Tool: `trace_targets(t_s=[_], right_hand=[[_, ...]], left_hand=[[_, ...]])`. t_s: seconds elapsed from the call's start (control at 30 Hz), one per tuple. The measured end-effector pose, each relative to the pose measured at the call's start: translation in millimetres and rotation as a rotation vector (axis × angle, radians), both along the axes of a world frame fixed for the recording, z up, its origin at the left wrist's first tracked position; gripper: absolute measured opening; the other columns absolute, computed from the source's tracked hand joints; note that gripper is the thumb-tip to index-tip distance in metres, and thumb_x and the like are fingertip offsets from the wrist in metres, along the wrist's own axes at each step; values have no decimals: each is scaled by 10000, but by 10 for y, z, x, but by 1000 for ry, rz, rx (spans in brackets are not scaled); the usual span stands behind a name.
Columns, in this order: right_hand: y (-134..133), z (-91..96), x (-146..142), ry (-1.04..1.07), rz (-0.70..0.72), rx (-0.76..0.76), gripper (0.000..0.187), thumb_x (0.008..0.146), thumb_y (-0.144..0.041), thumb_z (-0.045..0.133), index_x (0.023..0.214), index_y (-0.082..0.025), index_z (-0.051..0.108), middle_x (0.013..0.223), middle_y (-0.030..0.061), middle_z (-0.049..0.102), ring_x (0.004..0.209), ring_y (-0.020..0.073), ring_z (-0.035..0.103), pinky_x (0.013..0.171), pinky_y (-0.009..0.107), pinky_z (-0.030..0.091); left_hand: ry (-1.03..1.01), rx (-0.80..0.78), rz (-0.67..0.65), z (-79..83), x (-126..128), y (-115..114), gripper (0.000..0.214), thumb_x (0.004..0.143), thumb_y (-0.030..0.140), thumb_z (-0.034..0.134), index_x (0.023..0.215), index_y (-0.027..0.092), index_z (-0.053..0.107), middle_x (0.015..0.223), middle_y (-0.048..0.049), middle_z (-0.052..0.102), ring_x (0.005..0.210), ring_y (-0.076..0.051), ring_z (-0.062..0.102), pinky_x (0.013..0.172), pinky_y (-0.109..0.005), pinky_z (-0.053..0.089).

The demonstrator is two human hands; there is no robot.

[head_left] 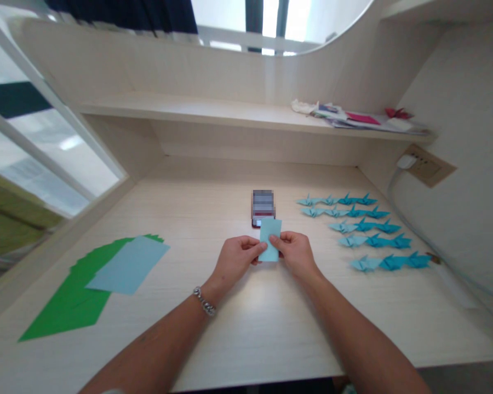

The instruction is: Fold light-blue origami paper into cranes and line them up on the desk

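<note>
A small light blue rectangle of folded paper is held upright between my two hands, over the middle of the desk. My left hand pinches its left edge, thumb in front and fingers behind. On the opposite edge my right hand grips it the same way, its thumb lying on the paper's face. Just beyond the paper lies a phone, its lower end partly covered by the paper's top. The fingertips behind the paper are hidden.
To the left, a light blue sheet rests on fanned green sheets. Several rows of blue paper cranes stand at the right. Papers lie on the shelf above. A cable runs from the wall socket.
</note>
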State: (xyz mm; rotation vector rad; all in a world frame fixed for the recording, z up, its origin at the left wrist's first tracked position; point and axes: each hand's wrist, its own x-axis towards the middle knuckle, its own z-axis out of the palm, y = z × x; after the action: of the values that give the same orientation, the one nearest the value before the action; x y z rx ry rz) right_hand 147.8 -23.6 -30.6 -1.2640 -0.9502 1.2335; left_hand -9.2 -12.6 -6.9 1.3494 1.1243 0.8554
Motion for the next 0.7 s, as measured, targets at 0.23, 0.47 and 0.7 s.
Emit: trace_targets(t_s=[0.23, 0.47, 0.7], right_hand=[[-12, 12, -3, -14, 4, 3, 348, 631, -444, 725, 735, -116, 676, 648, 58, 678, 528, 152, 583, 512, 259, 464], [-4, 29, -27, -4, 12, -30, 395, 642, -509, 691, 732, -125, 667, 634, 44, 662, 521, 141, 566, 505, 254, 457], [-9, 65, -32, -75, -33, 3, 382, 655, -505, 686, 700, -127, 649, 580, 30, 636, 476, 123, 542, 466, 242, 441]], left_hand=[[2, -3, 6, 4, 2, -3, 259, 697, 377, 681, 729, 120, 677, 580, -44, 645, 501, -118, 556, 487, -223, 448], [-25, 15, 69, 14, -5, 25, 251, 662, 372, 712, 699, 126, 676, 557, -38, 641, 485, -127, 558, 471, -228, 435], [-51, 8, 93, 4, -1, 30, 259, 671, 374, 710, 709, 120, 674, 565, -37, 641, 489, -121, 558, 493, -234, 453]])
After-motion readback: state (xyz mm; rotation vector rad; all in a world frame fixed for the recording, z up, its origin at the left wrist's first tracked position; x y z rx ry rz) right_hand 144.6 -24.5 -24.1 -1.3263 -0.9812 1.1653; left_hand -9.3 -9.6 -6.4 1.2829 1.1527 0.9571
